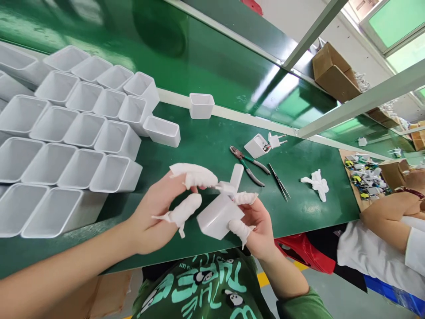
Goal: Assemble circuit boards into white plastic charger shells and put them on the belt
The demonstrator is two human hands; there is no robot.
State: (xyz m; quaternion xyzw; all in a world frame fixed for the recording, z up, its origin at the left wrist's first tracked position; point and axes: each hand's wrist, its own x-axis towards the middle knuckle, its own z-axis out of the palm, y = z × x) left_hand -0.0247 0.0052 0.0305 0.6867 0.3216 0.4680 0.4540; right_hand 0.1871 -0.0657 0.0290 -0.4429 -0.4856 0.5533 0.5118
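Note:
My right hand [260, 228] grips a white plastic housing [219, 217] between its wrapped thumb and fingers. At the top of this box is a white plug piece [230, 184] with a flat tab sticking up; how it is joined to the box is not clear. My left hand [162, 208] is to the left, its thumb and fingers apart. Its wrapped index fingertip reaches the plug piece's left end, perhaps touching it. White wrapping covers the working fingers of both hands. Pliers [249, 166] and tweezers [280, 182] lie beyond my right hand.
Rows of white open boxes [76, 128] cover the bench's left side. A single white box [201, 106] stands at the ledge. Near the pliers lies a wired housing [258, 146]; farther right, crumpled white wrapping [318, 184]. A co-worker's arm [388, 217] is beside a parts board [357, 195].

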